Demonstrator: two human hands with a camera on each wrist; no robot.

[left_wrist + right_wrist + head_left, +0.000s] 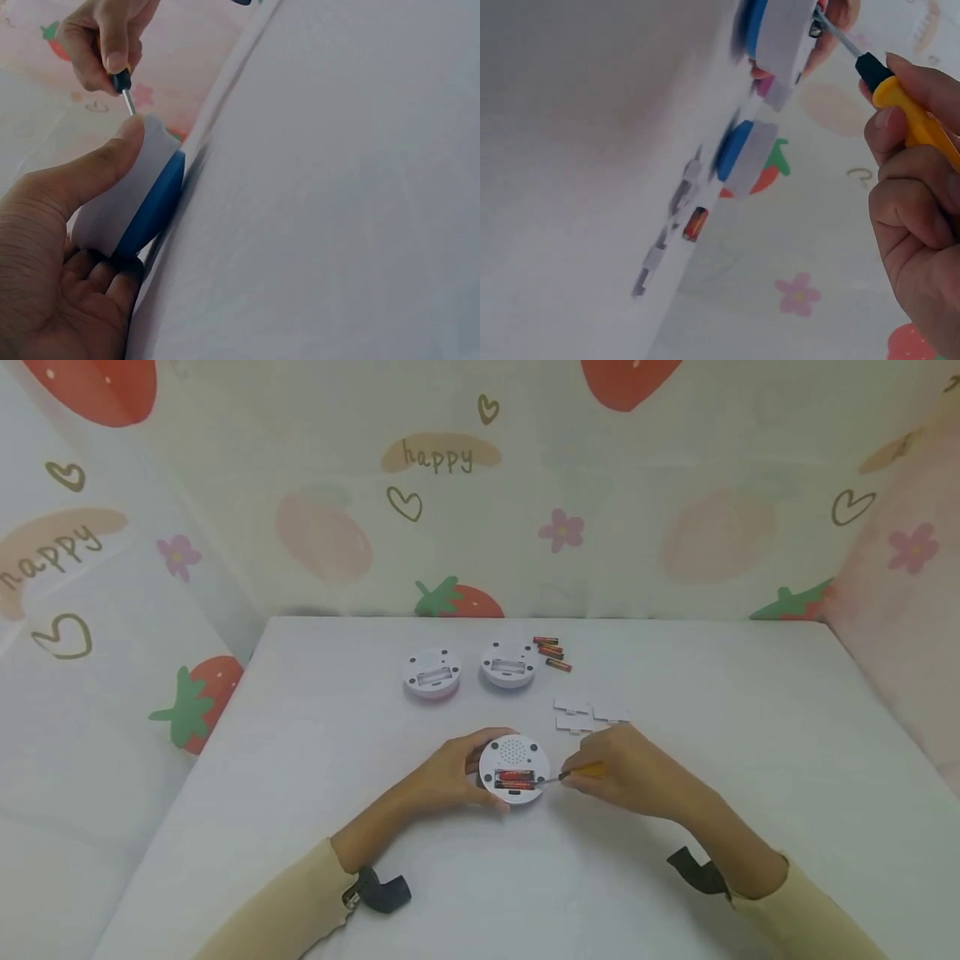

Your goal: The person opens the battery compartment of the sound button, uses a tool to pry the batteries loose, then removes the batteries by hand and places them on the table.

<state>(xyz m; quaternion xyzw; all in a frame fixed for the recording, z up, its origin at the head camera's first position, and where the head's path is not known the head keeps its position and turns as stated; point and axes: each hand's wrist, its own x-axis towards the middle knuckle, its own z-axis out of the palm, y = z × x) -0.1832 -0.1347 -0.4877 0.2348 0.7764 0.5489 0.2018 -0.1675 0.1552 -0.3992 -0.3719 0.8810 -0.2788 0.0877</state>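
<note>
A round white device (513, 750) with a blue far side (157, 202) is tilted up on the table, its speaker holes and battery bay facing me. Two red batteries (514, 785) lie in that bay. My left hand (450, 777) grips the device from the left, thumb along its near edge and fingers round the back. In my right hand (630, 772) is a screwdriver with a yellow handle (915, 116) and a dark collar. Its metal shaft (844, 37) reaches into the right end of the bay, at the lower battery. Exact contact at the tip is too small to tell.
Two similar round devices, one at left (432, 670) and one at right (508, 667), lie farther back with their battery bays uncovered. Several loose batteries (555, 653) lie beside them. Three white covers (573, 724) lie just beyond my right hand. Printed cloth walls (450, 543) enclose the table.
</note>
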